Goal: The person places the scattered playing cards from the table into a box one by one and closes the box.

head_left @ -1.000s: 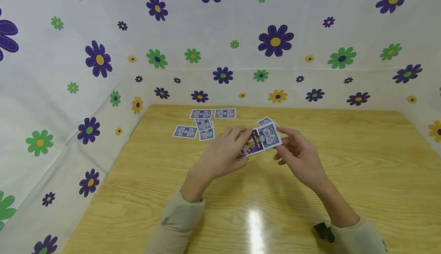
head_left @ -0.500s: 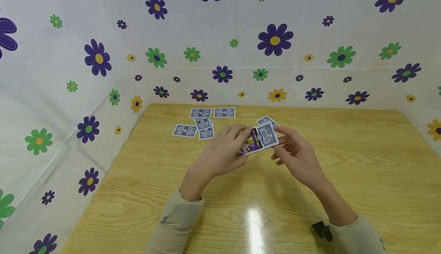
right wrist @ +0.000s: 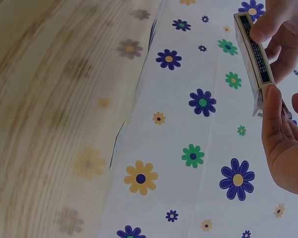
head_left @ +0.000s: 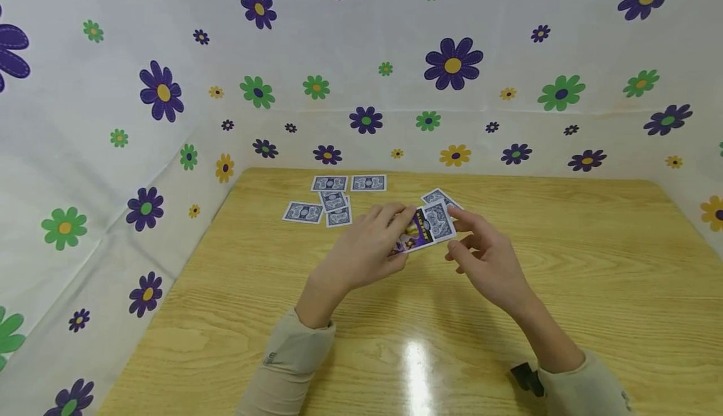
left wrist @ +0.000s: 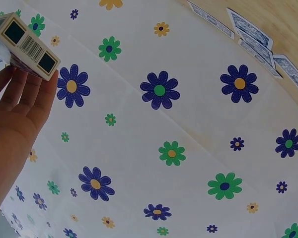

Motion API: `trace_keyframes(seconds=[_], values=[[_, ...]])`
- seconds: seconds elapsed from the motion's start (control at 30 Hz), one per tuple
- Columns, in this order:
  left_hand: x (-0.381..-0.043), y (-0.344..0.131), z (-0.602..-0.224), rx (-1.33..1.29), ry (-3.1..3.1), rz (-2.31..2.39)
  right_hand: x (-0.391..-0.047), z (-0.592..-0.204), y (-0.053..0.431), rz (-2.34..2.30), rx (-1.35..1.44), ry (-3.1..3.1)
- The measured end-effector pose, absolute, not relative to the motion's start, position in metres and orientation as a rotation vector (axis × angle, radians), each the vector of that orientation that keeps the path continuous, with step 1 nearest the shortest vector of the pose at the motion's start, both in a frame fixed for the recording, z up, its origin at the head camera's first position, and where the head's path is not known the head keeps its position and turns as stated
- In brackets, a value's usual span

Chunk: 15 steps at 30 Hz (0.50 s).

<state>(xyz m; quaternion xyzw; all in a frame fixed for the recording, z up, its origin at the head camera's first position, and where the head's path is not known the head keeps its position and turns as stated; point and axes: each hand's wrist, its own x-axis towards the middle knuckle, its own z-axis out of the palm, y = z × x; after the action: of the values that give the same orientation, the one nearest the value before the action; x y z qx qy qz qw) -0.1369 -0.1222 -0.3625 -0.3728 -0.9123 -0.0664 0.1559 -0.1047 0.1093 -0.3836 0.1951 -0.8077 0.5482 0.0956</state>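
Note:
My left hand (head_left: 364, 250) grips a card box (head_left: 411, 234) with a purple and yellow front; its barcoded end shows in the left wrist view. A playing card (head_left: 439, 220), blue patterned back up, sticks out at the box's right end. Whether more cards lie under it is hidden. My right hand (head_left: 488, 256) is at that end, forefinger on the card's far corner and thumb by its near corner. The right wrist view shows a right fingertip against the box end. Behind the box lies another face-down card (head_left: 442, 197), partly covered.
Several face-down cards lie at the table's back left, among them a separate card (head_left: 369, 182) and an outer left card (head_left: 303, 212). The wooden table (head_left: 226, 315) meets a flower-patterned cloth (head_left: 390, 39) at the back and sides. A black object (head_left: 528, 378) is beside the right sleeve.
The protruding card has shifted slightly left toward the box, and my right hand has moved left with it. My left hand keeps its grip almost unmoved.

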Motion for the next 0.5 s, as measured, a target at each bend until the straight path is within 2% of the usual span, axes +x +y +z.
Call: trace_keyframes(seconds=[0.5], values=[[-0.1366, -0.1211, -0.3622, -1.084, -2.599, -0.201, -0.1040, -0.3880, 0.1042, 1.573, 0.628, -2.404]])
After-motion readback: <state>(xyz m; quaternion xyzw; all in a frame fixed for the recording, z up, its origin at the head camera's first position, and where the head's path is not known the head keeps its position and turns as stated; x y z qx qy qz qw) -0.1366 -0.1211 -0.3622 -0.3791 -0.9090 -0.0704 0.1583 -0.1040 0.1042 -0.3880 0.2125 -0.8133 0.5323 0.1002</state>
